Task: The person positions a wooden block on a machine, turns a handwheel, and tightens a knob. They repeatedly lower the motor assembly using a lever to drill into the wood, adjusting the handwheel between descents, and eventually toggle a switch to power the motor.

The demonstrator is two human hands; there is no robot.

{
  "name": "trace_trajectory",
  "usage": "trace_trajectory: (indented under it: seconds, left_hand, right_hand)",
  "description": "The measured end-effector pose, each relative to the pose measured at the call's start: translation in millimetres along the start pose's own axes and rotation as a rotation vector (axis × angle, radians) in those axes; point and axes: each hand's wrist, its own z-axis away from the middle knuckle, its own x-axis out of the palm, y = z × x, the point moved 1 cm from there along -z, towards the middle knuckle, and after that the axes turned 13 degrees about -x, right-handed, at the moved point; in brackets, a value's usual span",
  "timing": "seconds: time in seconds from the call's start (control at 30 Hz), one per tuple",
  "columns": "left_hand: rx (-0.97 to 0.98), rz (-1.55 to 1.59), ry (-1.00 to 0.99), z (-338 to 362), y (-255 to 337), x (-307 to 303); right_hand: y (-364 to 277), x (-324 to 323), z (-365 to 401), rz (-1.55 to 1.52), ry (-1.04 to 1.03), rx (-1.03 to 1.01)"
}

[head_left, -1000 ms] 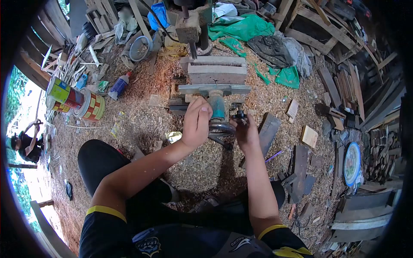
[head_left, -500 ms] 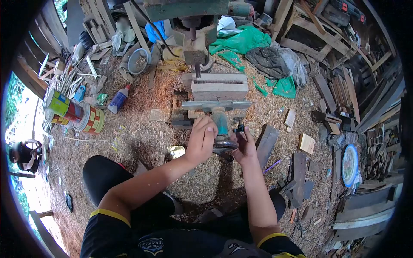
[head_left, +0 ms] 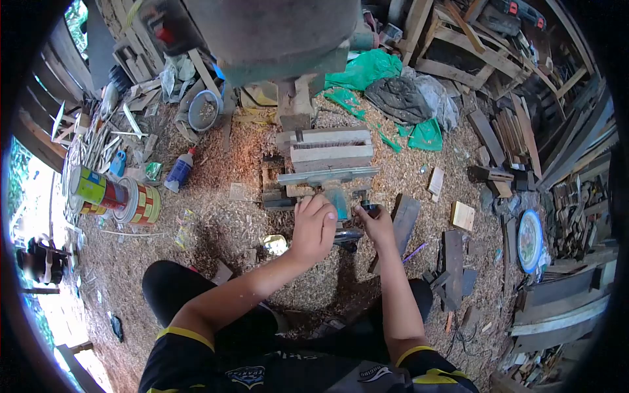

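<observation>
Sawdust and shavings cover the floor of this cluttered wood shed. At its middle stands a teal column under a grey metal table, with a dark handwheel at the column's foot, just ahead of the seated person's knees. The left hand lies over the wheel's left side, fingers curled against the column; whether it truly clasps the wheel I cannot tell. The right hand is closed round a small black knob just right of the column. Wooden blocks are stacked on the table, below a big blurred machine head. A dark plank lies beside the right hand. Further left sit painted tins and a blue bottle; a green tarp lies beyond, and a blue-rimmed plate far right.
</observation>
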Motion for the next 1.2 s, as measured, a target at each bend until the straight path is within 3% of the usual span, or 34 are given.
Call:
trace_trajectory:
  seconds: [0.03, 0.17, 0.27, 0.37, 0.5, 0.57, 0.63, 0.67, 0.7, 0.8, 0.9, 0.93, 1.03, 1.1, 1.2]
  left_hand:
    - [0.01, -0.139, 0.037, -4, 10, 0]
    - [0.051, -0.138, -0.053, -15, 41, 3]
    - [-0.021, -0.308, -0.043, -15, 40, 12]
    - [-0.015, -0.416, -0.02, -20, 47, 18]
    - [-0.064, -0.442, -0.062, -26, 52, 16]
    - [-0.102, -0.456, -0.097, -28, 55, 14]
    - [-0.075, -0.434, -0.101, -31, 55, 13]
    - [-0.098, -0.463, -0.114, -31, 55, 14]
    - [-0.109, -0.47, -0.12, -30, 51, 14]
    - [-0.13, -0.48, -0.095, -29, 49, 17]
    - [-0.13, -0.473, -0.088, -28, 48, 17]
    - [-0.133, -0.469, -0.077, -33, 55, 15]
    - [-0.171, -0.471, -0.056, -36, 60, 14]
    - [-0.207, -0.492, -0.06, -35, 64, 15]
    - [-0.298, -0.488, -0.062, -29, 57, 19]
  right_hand:
    - [-6, -1, -3, 0.041, -0.007, -0.002]
    - [7, 0, -14, -0.038, -0.112, 0.144]
    - [-22, 1, 3, 0.302, 0.083, -0.15]
    - [-22, 14, 10, 0.288, 0.186, -0.211]
    - [-33, 10, 9, 0.324, 0.124, -0.184]
    - [-35, -1, 5, 0.335, 0.065, -0.196]
    - [-31, -15, -6, 0.12, -0.156, -0.078]
    - [-18, -18, -13, -0.072, -0.195, 0.082]
    - [-11, -23, -21, -0.077, -0.205, 0.092]
    - [-8, -36, -40, -0.389, -0.568, 0.494]
    - [-32, -48, -47, -0.279, -0.652, 0.407]
    - [36, -27, -41, -0.293, -0.557, 0.37]
    - [-15, -43, -48, -0.051, -0.643, 0.386]
    - [-32, -46, -52, 0.004, -0.664, 0.279]
    - [24, -30, -58, 0.101, -0.802, 0.265]
